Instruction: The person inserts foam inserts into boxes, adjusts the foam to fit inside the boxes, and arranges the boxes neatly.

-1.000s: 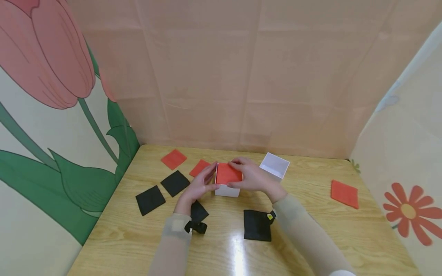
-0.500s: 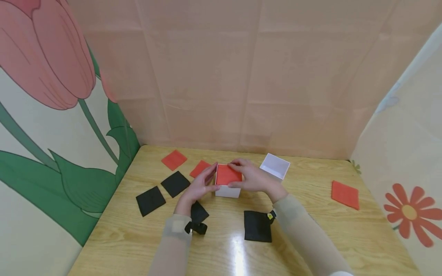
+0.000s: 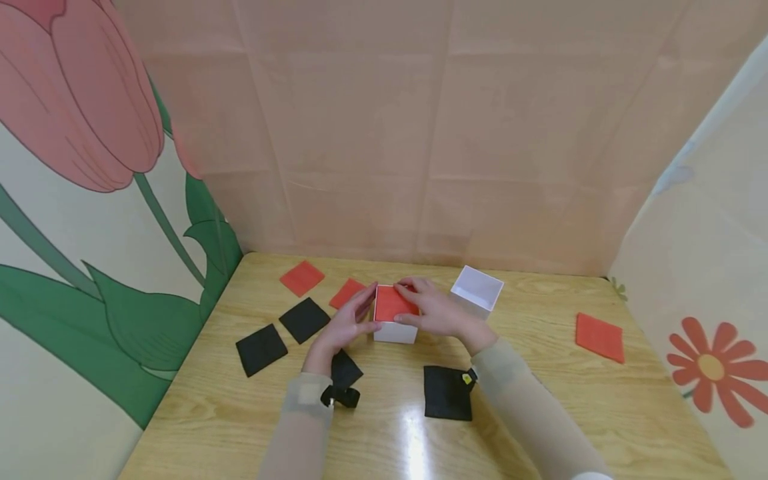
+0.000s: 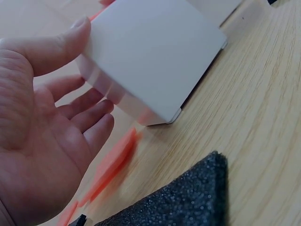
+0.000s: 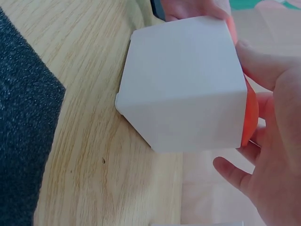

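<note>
A small white box (image 3: 395, 332) stands on the table in the middle of the head view, a red foam square (image 3: 393, 303) filling its open top. My left hand (image 3: 348, 325) grips the box at its left side, thumb at the front edge and fingertips along the side wall. My right hand (image 3: 441, 312) pinches the red square near its right edge, thumb in front and fingers behind. In the right wrist view, that red edge (image 5: 251, 113) bulges a little above the box rim.
A white box lid (image 3: 480, 287), hollow side showing, is behind my right hand. Red squares (image 3: 302, 277) and black foam squares (image 3: 305, 319) lie to the left. Another black square (image 3: 447, 393) lies in front, another red one (image 3: 600, 338) far right. A fabric backdrop (image 3: 384, 133) rises behind.
My right hand has shifted slightly on the red foam square, its fingers a little further over it. The left hand and the box stay in place.
</note>
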Motion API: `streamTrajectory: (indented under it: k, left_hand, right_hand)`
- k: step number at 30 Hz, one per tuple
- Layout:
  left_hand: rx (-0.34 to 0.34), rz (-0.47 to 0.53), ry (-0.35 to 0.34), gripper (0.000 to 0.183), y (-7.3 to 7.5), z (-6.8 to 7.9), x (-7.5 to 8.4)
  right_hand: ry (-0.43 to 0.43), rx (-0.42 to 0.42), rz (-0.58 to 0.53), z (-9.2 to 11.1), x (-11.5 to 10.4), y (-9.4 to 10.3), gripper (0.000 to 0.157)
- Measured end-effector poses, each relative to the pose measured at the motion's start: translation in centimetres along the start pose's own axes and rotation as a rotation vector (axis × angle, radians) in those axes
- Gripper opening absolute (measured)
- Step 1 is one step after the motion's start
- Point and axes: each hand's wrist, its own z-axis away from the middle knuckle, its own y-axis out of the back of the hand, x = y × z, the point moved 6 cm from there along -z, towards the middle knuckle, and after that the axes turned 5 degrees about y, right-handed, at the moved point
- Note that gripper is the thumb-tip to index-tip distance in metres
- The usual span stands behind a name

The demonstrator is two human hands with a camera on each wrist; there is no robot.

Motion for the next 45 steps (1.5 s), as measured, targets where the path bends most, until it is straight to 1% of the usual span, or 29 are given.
streamTrajectory:
  k: [7, 11, 15, 18, 21, 25, 28, 31, 36, 45]
  left_hand:
    - [0.001, 0.015, 0.003, 0.091, 0.1, -0.1, -0.2]
    - [0.003, 0.012, 0.001, 0.092, 0.1, -0.1, -0.3]
    - [0.001, 0.014, 0.004, 0.092, 0.1, -0.1, -0.3]
    - [0.002, 0.015, 0.007, 0.092, 0.1, -0.1, -0.3]
    - [0.009, 0.005, 0.011, 0.092, 0.1, -0.1, -0.3]
    - [0.019, -0.009, 0.014, 0.092, 0.1, -0.1, -0.1]
    - [0.020, -0.014, 0.011, 0.093, 0.1, 0.0, 0.0]
    - [0.022, -0.020, 0.009, 0.093, 0.2, -0.1, 0.1]
    - [0.028, -0.021, 0.010, 0.092, 0.2, 0.0, 0.1]
    - [0.017, -0.011, 0.007, 0.093, 0.0, 0.0, 0.0]
  right_hand:
    - [-0.020, -0.026, 0.022, 0.2, -0.3, -0.1, 0.084]
    - [-0.014, -0.023, 0.018, 0.1, -0.4, 0.0, 0.084]
    - [-0.002, -0.001, 0.005, 0.2, -0.3, 0.2, 0.085]
    - [-0.002, 0.028, -0.007, 0.5, -0.3, 0.7, 0.085]
    - [-0.016, 0.066, -0.035, 1.0, -0.4, 1.3, 0.082]
    - [-0.033, 0.139, -0.051, 1.8, -0.4, 2.1, 0.069]
    - [-0.033, 0.196, -0.021, 2.2, -0.3, 2.5, 0.059]
    - [-0.026, 0.231, 0.000, 2.3, 0.0, 2.6, 0.051]
    - [-0.023, 0.228, 0.001, 2.2, 0.3, 2.1, 0.046]
    - [-0.052, 0.183, 0.046, 1.6, 0.1, 1.7, 0.047]
